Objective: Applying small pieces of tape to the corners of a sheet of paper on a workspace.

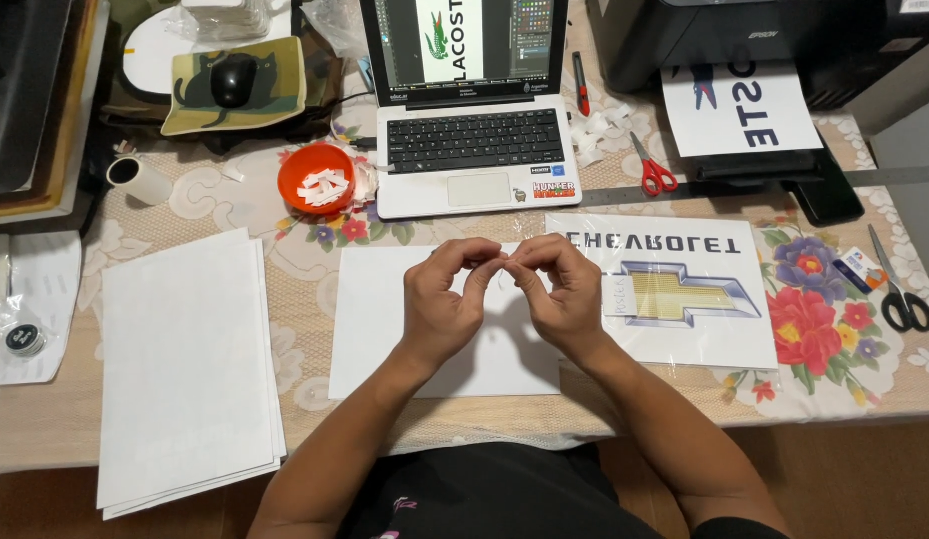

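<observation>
Our left hand [440, 299] and right hand [557, 291] are meeting fingertip to fingertip, pinching a tiny clear scrap [503, 268] between them; we cannot tell what it is. We are holding it above the blank white sheet [375, 329], just beside the printed emblem sheet [684, 299], below the laptop [474, 140].

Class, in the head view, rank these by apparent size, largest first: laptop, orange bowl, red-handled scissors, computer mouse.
1. laptop
2. orange bowl
3. red-handled scissors
4. computer mouse
The last two look close in size, so that order is unsure.
</observation>
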